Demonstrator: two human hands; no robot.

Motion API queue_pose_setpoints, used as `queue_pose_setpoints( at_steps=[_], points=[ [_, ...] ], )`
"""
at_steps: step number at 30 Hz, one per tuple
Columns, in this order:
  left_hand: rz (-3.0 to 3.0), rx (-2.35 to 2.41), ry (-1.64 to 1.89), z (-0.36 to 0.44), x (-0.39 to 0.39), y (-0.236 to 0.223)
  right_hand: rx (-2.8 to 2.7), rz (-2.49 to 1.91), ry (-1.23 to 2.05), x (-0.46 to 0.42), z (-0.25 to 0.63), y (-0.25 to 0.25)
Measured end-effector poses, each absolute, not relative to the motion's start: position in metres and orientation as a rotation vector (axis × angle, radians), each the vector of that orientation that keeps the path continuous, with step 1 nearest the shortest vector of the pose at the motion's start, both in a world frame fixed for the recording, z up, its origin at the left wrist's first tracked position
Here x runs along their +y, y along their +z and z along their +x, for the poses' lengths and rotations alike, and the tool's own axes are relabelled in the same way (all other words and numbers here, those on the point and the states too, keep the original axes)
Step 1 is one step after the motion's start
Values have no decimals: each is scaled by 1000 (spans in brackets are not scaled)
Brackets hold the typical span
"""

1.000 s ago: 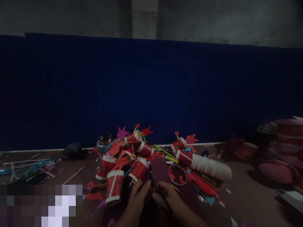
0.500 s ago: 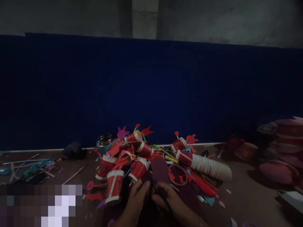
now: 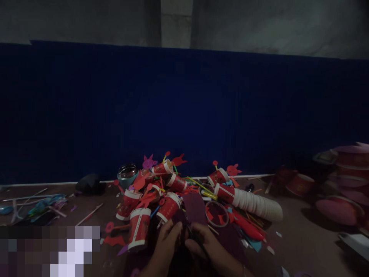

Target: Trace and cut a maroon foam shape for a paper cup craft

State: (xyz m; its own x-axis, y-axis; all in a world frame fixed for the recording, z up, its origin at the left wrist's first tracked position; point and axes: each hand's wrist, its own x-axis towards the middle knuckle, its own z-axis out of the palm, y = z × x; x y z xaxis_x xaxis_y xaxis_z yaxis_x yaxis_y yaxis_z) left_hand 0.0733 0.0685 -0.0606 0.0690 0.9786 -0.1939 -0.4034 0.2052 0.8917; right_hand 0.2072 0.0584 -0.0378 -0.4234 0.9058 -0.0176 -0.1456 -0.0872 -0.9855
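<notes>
My left hand (image 3: 167,244) is closed on a dark purple sheet of paper (image 3: 178,218), the thumb lying on top. Beside it, my right hand (image 3: 211,244) is wrapped round a pair of dark scissors (image 3: 189,229), whose blades point up toward the paper; dim light blurs their outline. Just beyond both hands lies another dark purple strip (image 3: 195,207). A red paper cup (image 3: 140,227) with a white rim stands tilted to the left of my left hand. Right of the strip is a round clear container (image 3: 216,214) with red paper pieces in it.
Red cups with paper cut-outs (image 3: 170,206) are heaped in front. A nested row of white-rimmed cups (image 3: 256,204) lies to the right, with a red tool-like object (image 3: 250,227) below it. A teal open flask (image 3: 127,175) stands near the blue panel (image 3: 184,107). Straws and scraps litter the left.
Both hands stay in nearly the same place. The scissors and the paper between my hands show only a very slight shift.
</notes>
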Motion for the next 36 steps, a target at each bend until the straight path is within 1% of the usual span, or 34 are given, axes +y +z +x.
queue_pose_setpoints(
  at_steps=[12, 21, 25, 28, 36],
  points=[
    [758, 942, 1234, 72, 68, -55, -1413, -985, 1596, 61, 208, -39],
    [747, 908, 1219, 74, 64, -38, -1447, -1047, 1611, 62, 213, -46],
    [717, 972, 1246, 72, 65, -44, -1456, -1080, 1642, 63, 211, -44],
    [667, 1026, 1245, 72, 66, -52, -1421, -1070, 1587, 62, 209, -41],
    [779, 1034, 1265, 74, 67, -53, -1417, -992, 1604, 60, 208, -38]
  ],
)
